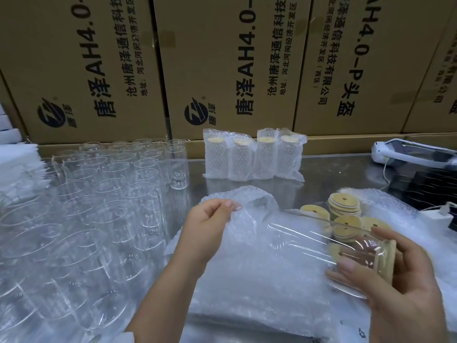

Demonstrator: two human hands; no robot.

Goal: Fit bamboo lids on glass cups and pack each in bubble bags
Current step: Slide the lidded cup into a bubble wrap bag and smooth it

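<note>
My right hand (400,280) grips a glass cup (321,246) lying sideways, its bamboo lid (387,261) fitted at the end by my palm. The cup's base points left toward a bubble bag (252,206). My left hand (210,219) pinches the edge of that bag at its open mouth, lifting it off a stack of flat bubble bags (247,280). Loose bamboo lids (343,206) lie in small piles just behind the cup. Several packed cups in bubble bags (252,154) stand upright at the back.
Many empty glass cups (99,194) crowd the left side of the metal table (333,174). Cardboard boxes (222,70) wall off the back. A white device (410,154) with a cable and a dark object (430,186) sit at the right.
</note>
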